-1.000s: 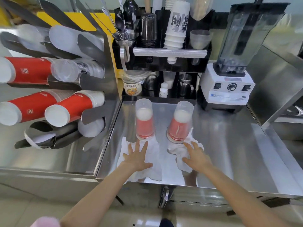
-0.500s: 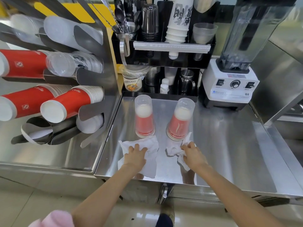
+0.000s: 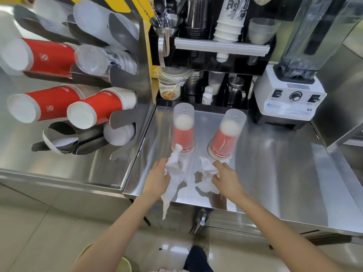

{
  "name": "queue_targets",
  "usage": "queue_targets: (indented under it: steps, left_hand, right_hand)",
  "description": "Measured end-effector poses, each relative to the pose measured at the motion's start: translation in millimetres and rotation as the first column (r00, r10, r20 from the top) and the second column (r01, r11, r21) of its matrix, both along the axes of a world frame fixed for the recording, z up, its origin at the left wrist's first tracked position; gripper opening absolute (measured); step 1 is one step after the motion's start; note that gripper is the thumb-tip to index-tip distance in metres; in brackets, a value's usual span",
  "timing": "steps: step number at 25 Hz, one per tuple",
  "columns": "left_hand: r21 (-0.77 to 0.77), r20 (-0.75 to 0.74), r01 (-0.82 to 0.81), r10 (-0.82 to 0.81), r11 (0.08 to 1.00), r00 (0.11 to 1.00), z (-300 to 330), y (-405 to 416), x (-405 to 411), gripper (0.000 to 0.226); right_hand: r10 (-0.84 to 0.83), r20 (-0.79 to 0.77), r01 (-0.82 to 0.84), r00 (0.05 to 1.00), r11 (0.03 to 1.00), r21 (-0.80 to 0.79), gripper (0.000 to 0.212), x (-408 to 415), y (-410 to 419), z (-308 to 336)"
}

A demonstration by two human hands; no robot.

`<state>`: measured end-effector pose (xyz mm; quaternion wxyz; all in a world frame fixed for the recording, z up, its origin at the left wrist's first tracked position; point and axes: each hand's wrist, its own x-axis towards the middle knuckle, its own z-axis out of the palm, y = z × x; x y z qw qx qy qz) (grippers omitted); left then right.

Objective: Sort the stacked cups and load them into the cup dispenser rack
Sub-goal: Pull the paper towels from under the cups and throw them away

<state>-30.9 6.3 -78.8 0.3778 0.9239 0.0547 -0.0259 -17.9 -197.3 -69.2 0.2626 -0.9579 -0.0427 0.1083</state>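
Two cup stacks point(image 3: 183, 132) point(image 3: 225, 137) stand inverted, axes vertical, on the steel surface point(image 3: 275, 163); left hand point(image 3: 157, 178) and right hand point(image 3: 227, 178) each clutch crumpled tissue point(image 3: 174, 165).

drink shop counter | steel worktop point(image 3: 275, 163) | cup dispenser rack point(image 3: 125, 79) with paper cups | blender point(image 3: 292, 91)

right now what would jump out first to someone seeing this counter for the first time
Probably the two upside-down cup stacks mid-counter, the left stack and right stack, each a clear cup over a red one. Just in front, the left hand and right hand each bunch a white paper towel, the left towel trailing over the counter edge. At left, the steel dispenser rack holds bright red cups lying sideways.
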Motion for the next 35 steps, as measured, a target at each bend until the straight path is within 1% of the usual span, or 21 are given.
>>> queue_targets:
  steps: [3,6,11,16,18,21,22,24,26,27,30,31,33,35]
  left_hand:
    - [-0.090,0.056,-0.052,0.057,0.995,0.997,4,14,-17,0.028]
    - [-0.125,0.052,-0.173,0.180,0.977,0.982,6,32,-37,0.030]
    - [-0.220,0.016,-0.401,0.414,0.889,0.910,-1,68,-77,0.029]
    - [-0.247,-0.037,-0.565,0.575,0.787,0.818,0,93,-109,0.040]
    - [-0.223,-0.043,-0.635,0.643,0.740,0.765,0,99,-120,0.040]
    - [-0.224,-0.054,-0.728,0.738,0.648,0.673,-1,104,-133,0.028]
    - [-0.229,-0.064,-0.771,0.781,0.594,0.621,1,105,-140,0.027]
    - [-0.246,-0.089,-0.836,0.847,0.492,0.524,6,105,-153,0.033]
    - [-0.262,-0.116,-0.874,0.886,0.409,0.450,5,101,-166,0.028]
    - [-0.269,-0.147,-0.893,0.901,0.361,0.408,3,100,-173,0.025]
    - [-0.303,-0.245,-0.925,0.920,0.228,0.307,-4,95,-194,0.032]
    - [-0.289,-0.251,-0.936,0.927,0.203,0.278,-7,93,-200,0.032]
    - [-0.233,-0.239,-0.956,0.942,0.180,0.235,-12,89,-215,0.035]
    - [-0.203,-0.239,-0.965,0.948,0.164,0.211,-17,85,-228,0.044]
  right_hand:
    - [0.065,0.007,-0.066,0.998,0.994,0.085,0.045,-10,28,4]
    - [0.126,0.018,-0.127,0.992,0.977,0.170,0.040,-19,56,9]
    - [0.269,-0.016,-0.257,0.963,0.935,0.246,0.024,-30,112,5]
    - [0.416,-0.103,-0.367,0.904,0.875,0.317,0.021,-40,158,0]
    - [0.487,-0.134,-0.422,0.863,0.841,0.340,0.019,-42,173,0]
    - [0.557,-0.137,-0.478,0.819,0.795,0.375,0.019,-40,193,-2]
    - [0.599,-0.144,-0.513,0.788,0.767,0.385,0.023,-41,201,-3]
    - [0.670,-0.179,-0.559,0.721,0.714,0.423,0.033,-44,213,-6]
    - [0.712,-0.227,-0.586,0.664,0.684,0.433,0.041,-50,223,-9]
    - [0.727,-0.256,-0.596,0.637,0.675,0.434,0.042,-55,227,-11]
    - [0.744,-0.314,-0.604,0.591,0.665,0.439,0.039,-65,234,-23]
    - [0.755,-0.313,-0.627,0.576,0.654,0.423,0.036,-68,235,-27]
    - [0.796,-0.291,-0.691,0.530,0.605,0.395,0.031,-73,241,-32]
    - [0.810,-0.301,-0.702,0.503,0.586,0.405,0.044,-78,245,-34]
